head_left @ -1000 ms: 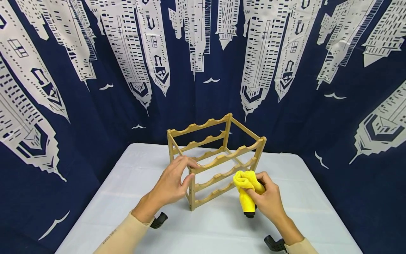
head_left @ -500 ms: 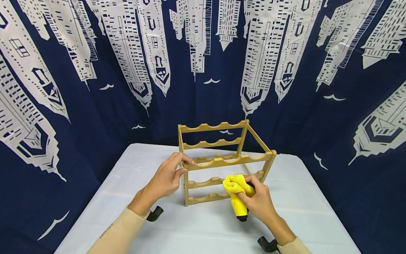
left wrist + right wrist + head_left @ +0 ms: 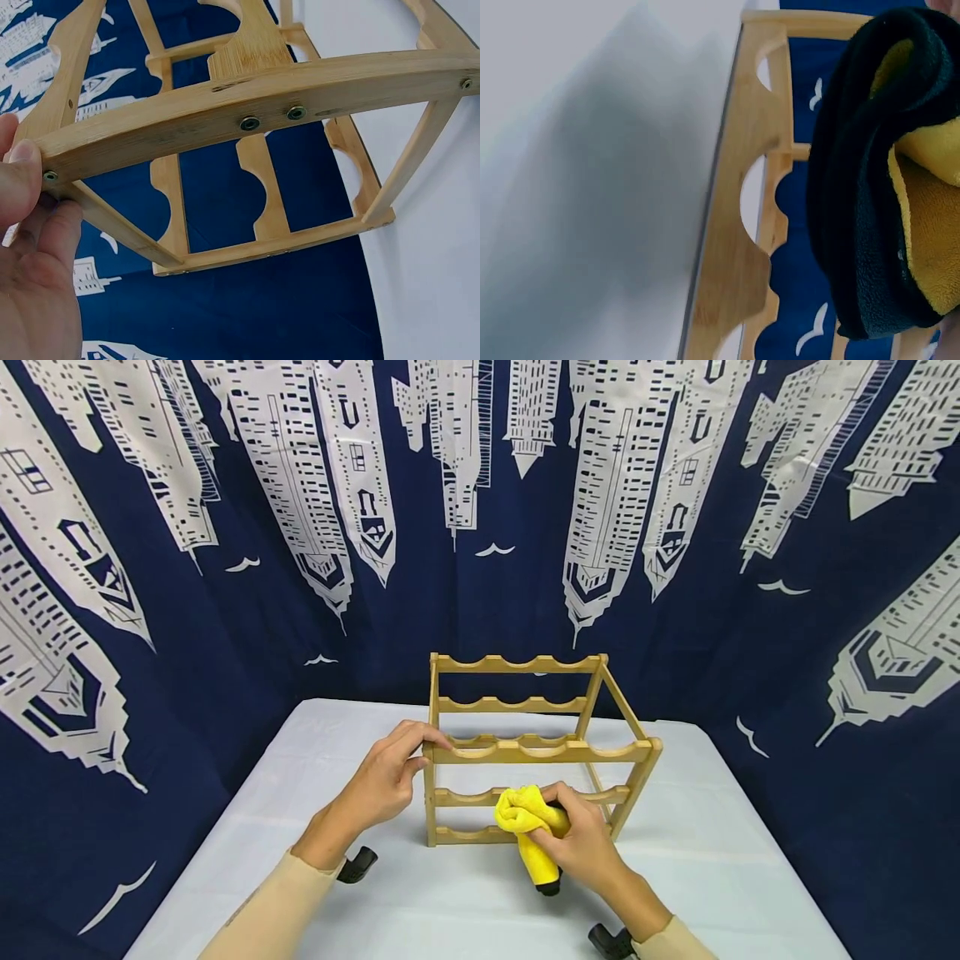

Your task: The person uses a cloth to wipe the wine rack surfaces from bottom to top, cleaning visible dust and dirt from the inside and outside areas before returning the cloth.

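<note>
swivelled rack (image 3: 551, 752), partly behind cloth (image 3: 522, 814)

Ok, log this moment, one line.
left hand: grips scalloped wooden rack | right hand: holds folded yellow-black cloth | rack: on white table

Beige sleeves (image 3: 266, 902) are worn with black wrist cameras (image 3: 358, 865).

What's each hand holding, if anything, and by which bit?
The left grip holds the wooden rack by its near left top corner. The right grip holds the yellow-and-dark cloth by its bunched right side in the head view.
</note>
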A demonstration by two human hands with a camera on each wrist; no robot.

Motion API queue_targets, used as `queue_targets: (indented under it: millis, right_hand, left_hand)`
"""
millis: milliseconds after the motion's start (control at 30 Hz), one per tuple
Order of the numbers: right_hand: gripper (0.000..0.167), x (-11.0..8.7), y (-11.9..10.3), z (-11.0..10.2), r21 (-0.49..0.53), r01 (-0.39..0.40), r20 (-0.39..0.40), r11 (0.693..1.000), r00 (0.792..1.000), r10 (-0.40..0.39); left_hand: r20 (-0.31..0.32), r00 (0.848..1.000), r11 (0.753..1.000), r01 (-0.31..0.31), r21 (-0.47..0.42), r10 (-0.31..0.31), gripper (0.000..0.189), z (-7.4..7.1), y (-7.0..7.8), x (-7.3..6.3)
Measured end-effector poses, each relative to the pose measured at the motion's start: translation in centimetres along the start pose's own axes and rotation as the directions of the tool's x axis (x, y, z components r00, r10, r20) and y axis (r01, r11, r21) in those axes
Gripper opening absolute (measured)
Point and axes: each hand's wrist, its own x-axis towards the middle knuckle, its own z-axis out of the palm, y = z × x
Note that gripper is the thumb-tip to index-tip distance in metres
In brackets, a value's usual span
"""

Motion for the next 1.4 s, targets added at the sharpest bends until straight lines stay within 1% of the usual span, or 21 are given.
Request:
queue_targets:
  millis: [167, 267, 367, 533, 633, 767, 867, 1100, 1200, 1400]
  right_hand:
    - [0.047, 0.2, -0.9, 1.6, -0.033, 0.02, 0.075, 0.999, 0.997, -0.017]
    - [0.047, 0.6, -1.7, 2.8, -0.059, 0.016, 0.133, 0.998, 0.991, -0.008]
    - [0.046, 0.9, -2.4, 4.1, -0.094, 0.01, 0.174, 0.996, 0.985, 0.007]
    - [0.04, 1.4, -3.1, 6.4, -0.172, 0.025, 0.18, 0.985, 0.984, 0.006]
    - [0.036, 1.6, -3.4, 7.7, -0.197, 0.061, 0.168, 0.979, 0.985, -0.027]
    - [0.034, 1.9, -3.6, 9.1, -0.197, 0.12, 0.166, 0.973, 0.982, -0.087]
    - [0.035, 2.0, -3.5, 9.6, -0.192, 0.139, 0.187, 0.971, 0.977, -0.103]
    - [0.028, 2.0, -2.4, 9.8, -0.247, 0.085, 0.283, 0.965, 0.959, -0.012]
    - [0.029, 2.0, -2.3, 9.7, -0.249, 0.082, 0.311, 0.965, 0.95, -0.001]
    - [0.036, 1.6, -2.4, 9.6, -0.255, 0.076, 0.388, 0.964, 0.921, 0.03]
  left_hand:
    - [0.011, 1.0, 1.0, -0.008, 0.004, 0.008, 0.047, -0.3, 0.4, -0.2]
    - [0.024, 1.0, 1.0, 0.011, 0.009, -0.012, 0.044, -0.5, 0.5, -0.2]
    - [0.036, 0.999, 0.999, 0.032, 0.01, -0.032, 0.043, -0.5, 0.5, -0.2]
    - [0.047, 0.997, 0.998, 0.056, 0.011, -0.056, 0.041, -0.5, 0.6, -0.1]
    - [0.05, 0.996, 0.997, 0.072, 0.011, -0.073, 0.043, -0.5, 0.7, -0.1]
    - [0.051, 0.995, 0.996, 0.09, 0.01, -0.091, 0.046, -0.4, 0.8, -0.2]
    - [0.05, 0.994, 0.996, 0.093, 0.011, -0.094, 0.047, -0.3, 0.8, -0.2]
    - [0.044, 0.994, 0.995, 0.096, 0.008, -0.096, 0.046, -0.3, 0.8, -0.1]
    - [0.047, 0.993, 0.994, 0.106, 0.005, -0.106, 0.044, -0.3, 0.8, -0.1]
    - [0.041, 0.992, 0.993, 0.116, -0.001, -0.116, 0.041, -0.2, 0.7, -0.2]
